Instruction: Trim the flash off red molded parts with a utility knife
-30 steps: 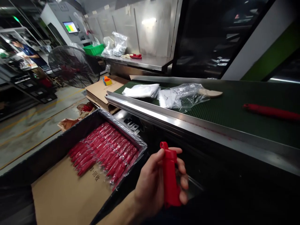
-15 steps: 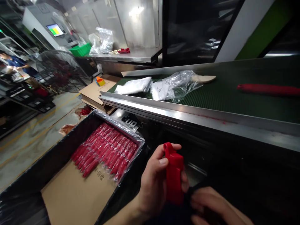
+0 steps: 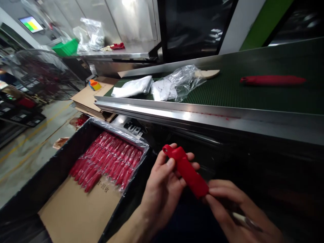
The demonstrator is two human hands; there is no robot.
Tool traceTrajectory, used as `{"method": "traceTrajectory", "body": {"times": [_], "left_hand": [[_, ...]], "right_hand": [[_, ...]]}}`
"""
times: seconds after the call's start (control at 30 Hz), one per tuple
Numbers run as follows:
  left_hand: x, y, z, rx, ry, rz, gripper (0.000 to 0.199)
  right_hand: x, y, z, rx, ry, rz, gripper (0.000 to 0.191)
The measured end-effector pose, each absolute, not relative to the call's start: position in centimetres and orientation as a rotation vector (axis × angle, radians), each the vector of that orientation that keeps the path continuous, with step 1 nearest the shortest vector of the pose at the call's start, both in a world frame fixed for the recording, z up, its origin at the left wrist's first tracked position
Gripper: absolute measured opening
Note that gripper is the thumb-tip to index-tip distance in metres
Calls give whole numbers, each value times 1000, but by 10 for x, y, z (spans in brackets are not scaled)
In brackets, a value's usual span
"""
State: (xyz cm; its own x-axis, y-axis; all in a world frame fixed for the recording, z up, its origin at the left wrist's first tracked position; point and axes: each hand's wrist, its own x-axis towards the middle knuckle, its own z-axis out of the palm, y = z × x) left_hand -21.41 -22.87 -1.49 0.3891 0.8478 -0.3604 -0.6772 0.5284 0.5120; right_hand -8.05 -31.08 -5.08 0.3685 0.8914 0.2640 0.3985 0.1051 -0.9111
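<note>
A red plastic part (image 3: 190, 175) with a holed tab at its upper end slants across the space between my hands. My left hand (image 3: 162, 184) holds it near the tab, thumb on top and fingers behind. At its lower end the thumb and forefinger of my right hand (image 3: 235, 206) are closed against the part. A slim tool with a pale handle (image 3: 241, 218) lies within the same hand; its tip is hidden. Left of my hands is a black-lined box (image 3: 24, 194) holding rows of red parts in clear wrap (image 3: 106, 157) above a cardboard sheet (image 3: 76, 209).
Beyond my hands runs a green conveyor belt (image 3: 222, 96) with a metal edge (image 3: 162, 109). On it lie white bags (image 3: 133, 86), crumpled clear plastic (image 3: 186, 81), a beige piece (image 3: 207, 73) and another red part (image 3: 273, 80). Stacked cardboard (image 3: 84, 98) and a fan (image 3: 45, 74) stand at left.
The red part has tilted from upright to a slant, its lower end now toward my right hand. My right hand's fingers have come to that end. The view has shifted somewhat.
</note>
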Motion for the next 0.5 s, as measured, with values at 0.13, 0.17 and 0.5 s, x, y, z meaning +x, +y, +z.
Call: {"method": "traceTrajectory", "body": {"times": [0.13,0.17,0.5], "left_hand": [[-212,-224,-18,139,697,1002,18],[-212,-223,-18,117,704,1004,19],[-212,-225,-21,49,729,997,17]], "right_hand": [[-68,-310,-55,-1363,-1501,504,20],[-66,-310,-56,-1357,-1556,472,24],[-58,-306,-51,-1400,-1646,341,22]]}}
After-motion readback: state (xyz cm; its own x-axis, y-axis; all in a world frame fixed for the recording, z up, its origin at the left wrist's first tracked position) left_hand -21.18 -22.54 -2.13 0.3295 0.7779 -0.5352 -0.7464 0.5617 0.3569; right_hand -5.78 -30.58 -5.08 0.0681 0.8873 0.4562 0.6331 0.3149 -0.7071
